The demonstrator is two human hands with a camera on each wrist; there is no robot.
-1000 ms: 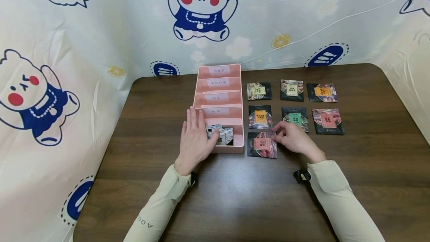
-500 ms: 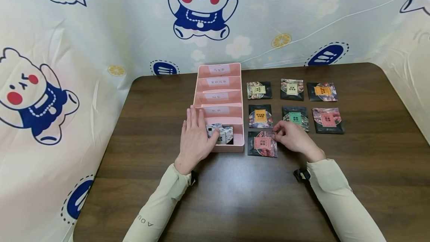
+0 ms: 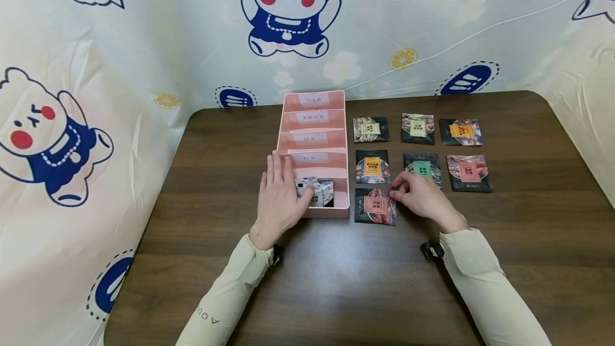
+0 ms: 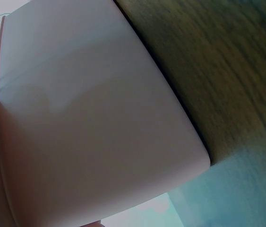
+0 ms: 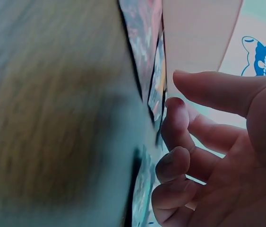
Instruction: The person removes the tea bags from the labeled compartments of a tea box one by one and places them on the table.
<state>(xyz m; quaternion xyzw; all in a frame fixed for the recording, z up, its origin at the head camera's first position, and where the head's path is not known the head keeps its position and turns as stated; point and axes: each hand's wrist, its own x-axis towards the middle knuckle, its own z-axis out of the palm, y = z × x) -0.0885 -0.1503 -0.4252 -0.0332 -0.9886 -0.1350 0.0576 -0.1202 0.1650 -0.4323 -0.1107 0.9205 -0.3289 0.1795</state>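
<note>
A pink divided box (image 3: 331,214) with labelled dividers stands left of several tea sachets. My left hand (image 3: 281,196) lies along its left rim, fingers straight, thumb over the front compartment. Grey-white patterned sachets (image 3: 328,191) stand in that compartment, partly hidden by the thumb. My right hand (image 3: 420,196) has loosely bent fingers at the upper right corner of a sachet with a pink label (image 3: 375,206), flat beside the box. In the right wrist view, a small gap separates thumb and index finger (image 5: 175,118), with nothing between them. The box's outer wall (image 4: 99,118) fills the left wrist view.
Above the near sachet lies one with an orange label (image 3: 372,167); a green-labelled sachet (image 3: 422,167) is partly behind my right hand. Another pink-labelled sachet (image 3: 469,172) is farther right. Several more form a back row, including a pale-labelled one (image 3: 417,128). A printed curtain (image 3: 365,25) hangs behind the table (image 3: 230,292).
The near pink-labelled sachet has shifted very slightly to the right and away from me. My right hand has barely moved, and my left hand stays on the box.
</note>
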